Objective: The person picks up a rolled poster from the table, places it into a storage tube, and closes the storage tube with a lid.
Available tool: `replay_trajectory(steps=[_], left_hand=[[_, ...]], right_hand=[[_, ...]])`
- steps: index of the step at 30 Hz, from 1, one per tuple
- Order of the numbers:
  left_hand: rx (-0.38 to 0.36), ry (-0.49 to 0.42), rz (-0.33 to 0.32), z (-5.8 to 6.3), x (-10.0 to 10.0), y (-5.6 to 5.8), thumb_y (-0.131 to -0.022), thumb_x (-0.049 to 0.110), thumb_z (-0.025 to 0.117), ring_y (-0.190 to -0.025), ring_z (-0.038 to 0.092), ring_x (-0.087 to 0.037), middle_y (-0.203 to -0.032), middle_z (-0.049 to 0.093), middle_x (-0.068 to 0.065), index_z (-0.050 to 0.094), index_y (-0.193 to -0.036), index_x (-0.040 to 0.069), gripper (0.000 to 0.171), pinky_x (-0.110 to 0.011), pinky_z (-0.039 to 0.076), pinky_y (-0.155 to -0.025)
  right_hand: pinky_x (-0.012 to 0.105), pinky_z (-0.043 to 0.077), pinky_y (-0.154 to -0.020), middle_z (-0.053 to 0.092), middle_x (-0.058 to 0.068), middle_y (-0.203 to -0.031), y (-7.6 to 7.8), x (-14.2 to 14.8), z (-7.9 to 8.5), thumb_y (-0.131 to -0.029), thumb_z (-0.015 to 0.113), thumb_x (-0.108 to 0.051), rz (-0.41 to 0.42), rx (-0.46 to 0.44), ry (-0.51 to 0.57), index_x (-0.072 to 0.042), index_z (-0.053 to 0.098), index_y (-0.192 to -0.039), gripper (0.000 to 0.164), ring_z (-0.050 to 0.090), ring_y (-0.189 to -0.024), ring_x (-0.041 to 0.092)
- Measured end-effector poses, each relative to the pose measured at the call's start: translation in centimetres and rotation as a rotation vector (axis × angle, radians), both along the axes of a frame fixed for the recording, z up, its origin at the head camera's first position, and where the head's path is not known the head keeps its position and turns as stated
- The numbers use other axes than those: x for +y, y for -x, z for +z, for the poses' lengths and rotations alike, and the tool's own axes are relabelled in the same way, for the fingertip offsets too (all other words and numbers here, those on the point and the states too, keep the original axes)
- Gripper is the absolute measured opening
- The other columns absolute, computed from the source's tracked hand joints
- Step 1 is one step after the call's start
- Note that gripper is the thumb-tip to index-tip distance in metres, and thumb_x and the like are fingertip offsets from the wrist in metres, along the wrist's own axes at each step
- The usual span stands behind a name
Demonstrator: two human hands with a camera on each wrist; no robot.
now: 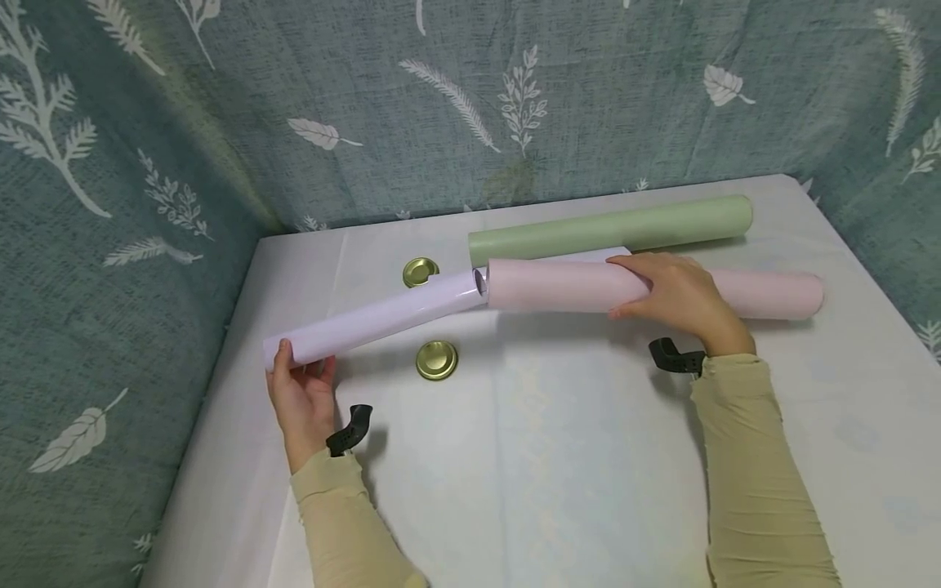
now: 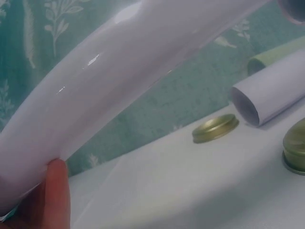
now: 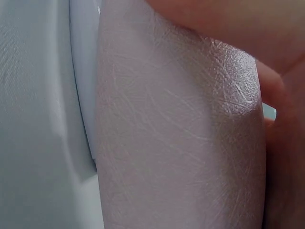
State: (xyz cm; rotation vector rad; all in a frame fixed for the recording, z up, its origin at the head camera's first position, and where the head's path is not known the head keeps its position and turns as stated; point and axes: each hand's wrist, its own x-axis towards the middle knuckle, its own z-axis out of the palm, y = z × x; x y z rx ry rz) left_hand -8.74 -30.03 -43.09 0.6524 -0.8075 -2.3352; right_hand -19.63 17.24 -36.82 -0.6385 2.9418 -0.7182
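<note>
My left hand (image 1: 303, 400) holds a glossy pale lavender paper roll (image 1: 375, 318) by its left end, tilted up to the right above the table. One finger (image 2: 57, 195) presses its underside in the left wrist view. Its open right end is right at the open left end of a wider pink roll (image 1: 559, 286). Around the middle of the pink roll my right hand (image 1: 680, 298) curls, thumb in front and fingers over the top. Close up in the right wrist view, the pink roll (image 3: 181, 133) has a creased, shiny surface.
Behind lies another pale roll (image 2: 276, 88), partly hidden by the pink one in the head view. A green roll (image 1: 610, 229) lies at the back. Two gold jar lids (image 1: 437, 360) rest on the white table (image 1: 588, 457). Leaf-patterned curtains (image 1: 353, 98) border it.
</note>
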Motion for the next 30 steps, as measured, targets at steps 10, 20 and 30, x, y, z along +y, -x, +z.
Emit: replay_trajectory(steps=[10, 20, 30], left_hand=[[0.003, -0.043, -0.017, -0.08, -0.37, -0.28, -0.074, 0.022, 0.074, -0.107, 0.048, -0.027, -0.124, 0.041, -0.010, 0.042, -0.121, 0.016, 0.057, -0.039, 0.047, -0.081], [-0.026, 0.048, -0.057, -0.30, -0.05, -0.28, -0.074, 0.024, 0.073, -0.108, 0.048, -0.027, -0.125, 0.039, -0.011, 0.043, -0.124, 0.017, 0.059, -0.038, 0.049, -0.080], [-0.055, 0.123, -0.085, -0.17, 0.09, -0.24, -0.075, 0.026, 0.073, -0.109, 0.046, -0.024, -0.125, 0.040, -0.008, 0.043, -0.125, 0.020, 0.059, -0.036, 0.045, -0.085]], right_hand=[[0.048, 0.028, -0.093, 0.048, 0.004, -0.129, -0.41, -0.02, 0.05, -0.058, 0.071, -0.061, 0.006, 0.004, 0.011, -0.030, 0.046, -0.129, 0.081, 0.041, -0.118, 0.026], [0.045, 0.031, -0.093, 0.049, -0.001, -0.127, -0.54, -0.42, 0.22, -0.060, 0.074, -0.056, 0.051, 0.029, 0.015, -0.031, 0.048, -0.127, 0.075, 0.041, -0.119, 0.022], [0.041, 0.034, -0.091, 0.052, -0.005, -0.123, -0.47, -0.68, -0.13, -0.058, 0.076, -0.054, 0.079, 0.038, 0.010, -0.030, 0.051, -0.125, 0.075, 0.046, -0.113, 0.018]])
